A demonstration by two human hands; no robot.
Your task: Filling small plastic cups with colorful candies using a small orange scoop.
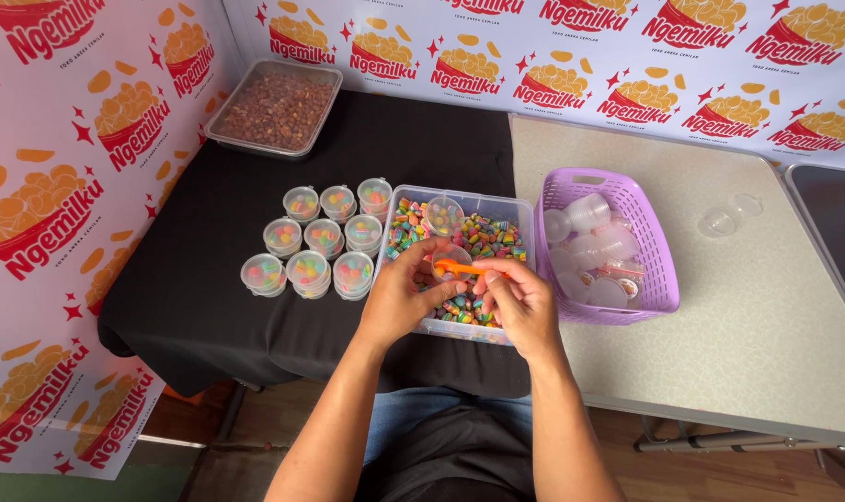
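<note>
1. Our left hand curls around a small clear cup, holding it over the near half of the clear tub. Our right hand pinches an orange scoop between thumb and fingers, its bowl resting at the cup's mouth.
2. The cup is round and see-through; it seems to hold a few candies, though our fingers hide most of it.
3. The tub beneath our hands is filled with small multicoloured candies. A second empty cup lies tilted on the candies near the tub's far end.
4. Just left of the tub, nine filled and lidded cups stand in three rows on the black cloth, close together and nearly touching the tub's left wall.
5. Just right of the tub sits a purple basket with empty cups and lids inside, on the beige table.
6. Farther right, two loose clear lids lie on the beige table, with open surface around them up to its near edge.
7. At the far left corner, a clear tray of brown nuts rests against the printed backdrop, well apart from our hands.
</note>
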